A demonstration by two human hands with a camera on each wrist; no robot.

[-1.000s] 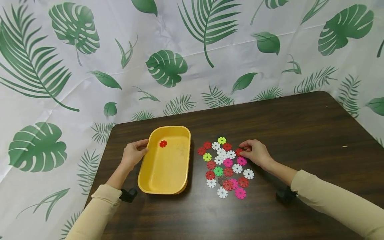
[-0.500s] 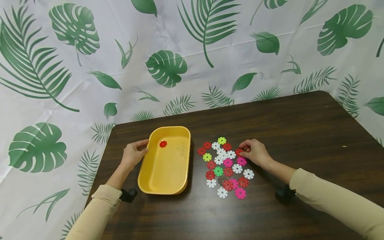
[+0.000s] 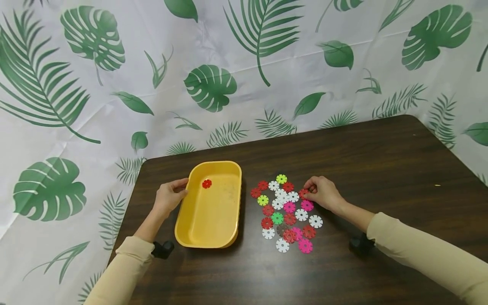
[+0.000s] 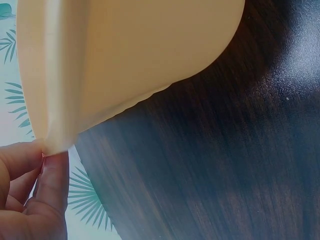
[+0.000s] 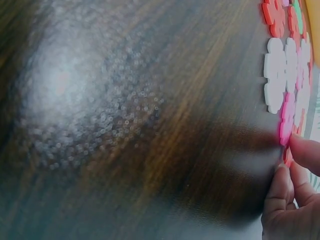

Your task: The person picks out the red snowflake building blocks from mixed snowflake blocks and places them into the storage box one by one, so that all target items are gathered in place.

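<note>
A yellow plastic tub [image 3: 207, 220] stands on the table, with one red notched disc [image 3: 206, 184] lying in it. My left hand [image 3: 170, 197] pinches the tub's left rim between thumb and fingers; the left wrist view shows the fingertips at the rim's edge [image 4: 60, 145]. Flat notched discs in red, white, pink, yellow and green lie spread right of the tub. At their upper right, my right hand [image 3: 324, 195] pinches another red notched disc [image 3: 303, 193] at the table top, partly hidden by the fingers. A pink disc [image 5: 286, 119] lies right beside it.
The dark wood table [image 3: 366, 161] has its far edge against a leaf-patterned cloth [image 3: 152, 76]. Some discs overlap, such as the white ones [image 3: 281, 196] in the middle. A brown disc [image 3: 282, 229] is partly covered near the front.
The hands, tub and discs keep their places. Only the head view has shifted very slightly.
</note>
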